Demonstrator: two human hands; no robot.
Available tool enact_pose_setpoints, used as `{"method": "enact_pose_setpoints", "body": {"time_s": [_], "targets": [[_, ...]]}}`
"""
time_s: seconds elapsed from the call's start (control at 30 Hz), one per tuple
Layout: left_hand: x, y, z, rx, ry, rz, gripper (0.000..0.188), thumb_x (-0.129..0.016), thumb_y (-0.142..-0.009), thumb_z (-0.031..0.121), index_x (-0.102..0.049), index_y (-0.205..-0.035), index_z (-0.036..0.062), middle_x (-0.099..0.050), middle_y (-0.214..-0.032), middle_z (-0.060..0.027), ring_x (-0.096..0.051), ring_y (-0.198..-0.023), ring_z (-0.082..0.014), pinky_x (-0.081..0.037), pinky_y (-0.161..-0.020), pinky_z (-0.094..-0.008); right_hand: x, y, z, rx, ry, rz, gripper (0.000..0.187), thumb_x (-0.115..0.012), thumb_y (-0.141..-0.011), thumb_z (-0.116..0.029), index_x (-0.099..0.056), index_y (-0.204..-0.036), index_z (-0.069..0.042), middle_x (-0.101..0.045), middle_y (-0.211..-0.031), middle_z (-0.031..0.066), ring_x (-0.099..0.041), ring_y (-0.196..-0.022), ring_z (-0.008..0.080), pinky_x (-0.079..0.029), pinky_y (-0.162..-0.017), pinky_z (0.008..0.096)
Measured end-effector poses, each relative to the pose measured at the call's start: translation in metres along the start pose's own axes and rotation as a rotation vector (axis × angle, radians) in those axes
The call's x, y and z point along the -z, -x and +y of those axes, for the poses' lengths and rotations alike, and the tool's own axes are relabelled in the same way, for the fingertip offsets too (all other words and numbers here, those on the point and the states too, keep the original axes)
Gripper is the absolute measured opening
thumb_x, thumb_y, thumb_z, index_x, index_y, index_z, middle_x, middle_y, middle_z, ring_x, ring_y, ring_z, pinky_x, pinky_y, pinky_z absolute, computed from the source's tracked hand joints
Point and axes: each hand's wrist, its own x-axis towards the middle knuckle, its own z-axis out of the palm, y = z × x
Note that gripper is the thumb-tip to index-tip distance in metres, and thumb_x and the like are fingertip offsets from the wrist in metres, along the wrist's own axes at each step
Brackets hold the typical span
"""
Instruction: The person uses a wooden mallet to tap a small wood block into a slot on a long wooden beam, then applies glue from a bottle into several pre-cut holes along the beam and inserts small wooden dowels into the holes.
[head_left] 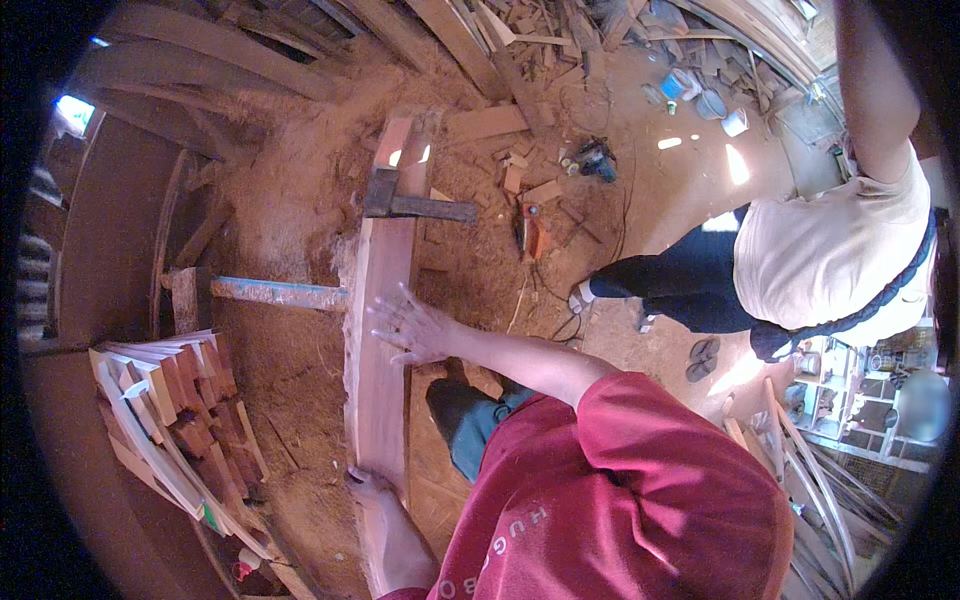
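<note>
A long pale pinkish wooden plank (383, 260) runs from far to near in front of me, with a rough left edge. My right hand (415, 330) lies flat on its upper face, fingers spread, nothing held. Nearer to me, my left hand (375, 492) is curled over the plank's left edge; part of its grip is hidden. Toward the far end, a dark block with a bar (430, 208) sits across the plank, the bar sticking out to the right. A worn blue-painted bar (280, 292) meets the plank from the left.
Stacked cut wood pieces (190, 400) stand at left. Sawdust and offcuts cover the floor, with an orange tool (532, 230), a dark power tool (595, 160) and cables. Another person (830, 250) stands at right, near shelves (840, 390). Beams and buckets (710, 103) lie farther back.
</note>
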Motion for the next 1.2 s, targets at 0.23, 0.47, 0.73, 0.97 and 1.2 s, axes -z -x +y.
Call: {"method": "enact_pose_setpoints", "body": {"time_s": [0.23, 0.47, 0.73, 0.97, 1.2], "targets": [[0.009, 0.005, 0.016, -0.001, 0.031, -0.048, 0.057, -0.04, -0.103, 0.049, -0.066, -0.121, 0.0014, -0.068, -0.118, -0.0243, -0.062, -0.107, -0.0444, -0.045, -0.094, -0.0547, 0.006, 0.012, 0.002, -0.05, 0.127, 0.169, 0.03, -0.064, -0.089, -0.037, -0.068, -0.108, -0.014, -0.065, -0.11, 0.0086, -0.059, -0.112, 0.0289, -0.043, -0.099, 0.0482], [0.001, 0.002, -0.004, 0.051, -0.038, -0.047, 0.057, -0.04, -0.103, 0.049, -0.065, -0.123, 0.0009, -0.067, -0.119, -0.026, -0.062, -0.106, -0.0476, -0.046, -0.091, -0.0564, 0.037, 0.019, -0.021, -0.12, -0.15, 0.125, 0.017, -0.062, -0.089, -0.028, -0.065, -0.088, -0.012, -0.065, -0.095, 0.0085, -0.06, -0.101, 0.0308, -0.045, -0.096, 0.0495], [0.009, 0.005, 0.01, 0.013, -0.084, -0.045, 0.059, -0.039, -0.104, 0.049, -0.064, -0.125, 0.0004, -0.066, -0.122, -0.0252, -0.062, -0.108, -0.0463, -0.046, -0.093, -0.0553, 0.014, 0.033, -0.028, -0.209, -0.147, 0.009, 0.033, -0.062, -0.094, -0.039, -0.063, -0.082, -0.008, -0.063, -0.07, 0.0125, -0.069, -0.069, 0.0321, -0.056, -0.06, 0.0439], [0.011, 0.002, 0.005, 0.013, -0.012, -0.032, 0.059, -0.039, -0.104, 0.049, -0.063, -0.13, 0.0011, -0.066, -0.124, -0.0256, -0.062, -0.111, -0.0457, -0.045, -0.096, -0.0541, 0.04, 0.026, -0.04, -0.253, -0.229, 0.195, 0.025, -0.06, -0.095, -0.03, -0.062, -0.084, -0.007, -0.063, -0.069, 0.0146, -0.068, -0.068, 0.0355, -0.056, -0.06, 0.0448], [0.008, -0.002, 0.005, 0.05, 0.014, -0.098, 0.06, -0.041, -0.102, 0.05, -0.062, -0.132, 0.0023, -0.065, -0.126, -0.0252, -0.061, -0.112, -0.0463, -0.047, -0.094, -0.0544, 0.002, 0.029, -0.026, -0.202, -0.257, 0.286, 0.028, -0.057, -0.095, -0.037, -0.057, -0.099, -0.009, -0.067, -0.08, 0.014, -0.068, -0.071, 0.0384, -0.056, -0.062, 0.0508]]}}
